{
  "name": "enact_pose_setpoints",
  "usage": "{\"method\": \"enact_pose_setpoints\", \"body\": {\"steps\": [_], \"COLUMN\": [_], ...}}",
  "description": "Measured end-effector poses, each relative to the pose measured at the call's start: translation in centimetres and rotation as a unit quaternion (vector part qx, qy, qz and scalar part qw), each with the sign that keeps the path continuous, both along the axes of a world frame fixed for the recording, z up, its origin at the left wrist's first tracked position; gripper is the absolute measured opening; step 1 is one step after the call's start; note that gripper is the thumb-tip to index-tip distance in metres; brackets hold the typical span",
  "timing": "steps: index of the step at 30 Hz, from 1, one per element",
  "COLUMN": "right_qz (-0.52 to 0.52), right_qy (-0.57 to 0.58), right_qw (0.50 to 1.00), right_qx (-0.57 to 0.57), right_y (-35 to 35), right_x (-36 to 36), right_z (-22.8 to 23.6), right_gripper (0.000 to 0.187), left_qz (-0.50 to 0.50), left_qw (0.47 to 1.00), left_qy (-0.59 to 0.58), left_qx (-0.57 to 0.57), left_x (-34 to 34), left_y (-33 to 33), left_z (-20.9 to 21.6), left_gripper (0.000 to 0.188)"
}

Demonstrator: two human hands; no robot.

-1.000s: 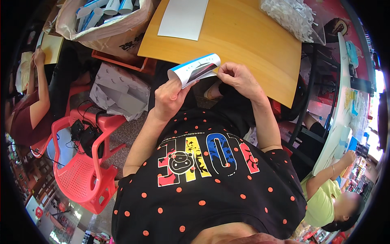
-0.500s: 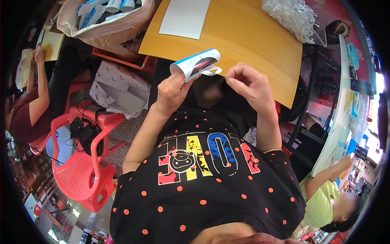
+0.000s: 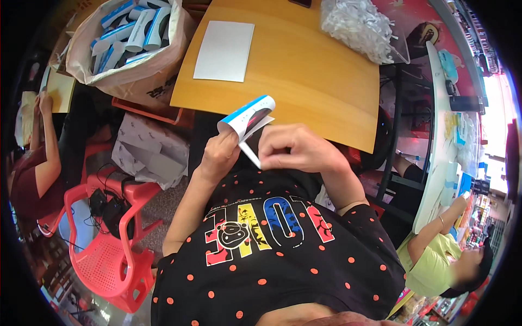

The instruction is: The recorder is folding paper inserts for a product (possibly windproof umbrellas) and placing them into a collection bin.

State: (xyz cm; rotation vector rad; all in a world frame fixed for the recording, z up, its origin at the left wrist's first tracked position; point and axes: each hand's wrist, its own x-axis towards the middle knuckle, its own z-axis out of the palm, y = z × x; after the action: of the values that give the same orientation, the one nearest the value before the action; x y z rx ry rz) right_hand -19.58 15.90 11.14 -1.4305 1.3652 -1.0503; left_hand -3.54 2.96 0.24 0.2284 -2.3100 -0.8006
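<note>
My left hand (image 3: 218,156) is closed on the lower end of a curled paper sleeve (image 3: 251,114), white with a blue edge and a dark printed picture. The sleeve is tilted up to the right, just off the near edge of the table. A narrow white strip (image 3: 250,155) runs down from its underside. At the strip's lower end, my right hand (image 3: 302,148) pinches it between thumb and forefinger. Where the strip meets the sleeve is partly hidden by the sleeve and my left fingers.
On the wooden table (image 3: 304,81) lie a stack of white sheets (image 3: 224,51) and a heap of white strips (image 3: 359,27). A large sack (image 3: 163,70) of similar curled sleeves stands left. Below are a crumpled-paper-covered box (image 3: 149,146) and a red chair (image 3: 103,244). People sit at both sides.
My right hand has come down and left, from apart with nothing held to pinching the white strip. The strip, looped before, now hangs straighter. The whole view has shifted.
</note>
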Motion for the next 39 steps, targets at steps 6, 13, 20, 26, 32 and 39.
{"method": "enact_pose_setpoints", "body": {"steps": [6, 13, 20, 26, 32, 39], "right_qz": [-0.155, -0.479, -0.489, -0.382, -0.426, -0.373], "right_qy": [0.003, 0.456, 0.345, 0.062, -0.113, -0.329], "right_qw": [0.987, 0.75, 0.79, 0.918, 0.894, 0.867], "right_qx": [-0.045, -0.031, -0.134, -0.084, -0.084, -0.041], "right_y": [0.5, 1.6, -2.3, -2.4, -2.8, -2.3], "right_x": [-9.8, -36.8, -13.3, -0.6, 0.4, -1.2], "right_z": [4.2, 2.5, -0.3, -4.9, -6.6, -9.5], "right_gripper": [0.004, 0.022, 0.013, 0.009, 0.007, 0.01], "left_qz": [0.005, -0.01, 0.041, 0.056, 0.045, 0.053], "left_qw": [0.934, 0.705, 0.649, 0.674, 0.726, 0.772], "left_qy": [0.043, 0.117, 0.14, 0.15, 0.149, 0.133], "left_qx": [0.354, 0.7, 0.747, 0.721, 0.67, 0.619], "left_x": [0.0, 0.5, 0.3, -0.7, -1.5, -1.3], "left_y": [0.5, -0.5, -1.9, -1.9, -0.8, -0.7], "left_z": [0.7, 2.2, 2.0, 2.1, 2.7, 2.3], "left_gripper": [0.02, 0.017, 0.019, 0.019, 0.019, 0.018]}}
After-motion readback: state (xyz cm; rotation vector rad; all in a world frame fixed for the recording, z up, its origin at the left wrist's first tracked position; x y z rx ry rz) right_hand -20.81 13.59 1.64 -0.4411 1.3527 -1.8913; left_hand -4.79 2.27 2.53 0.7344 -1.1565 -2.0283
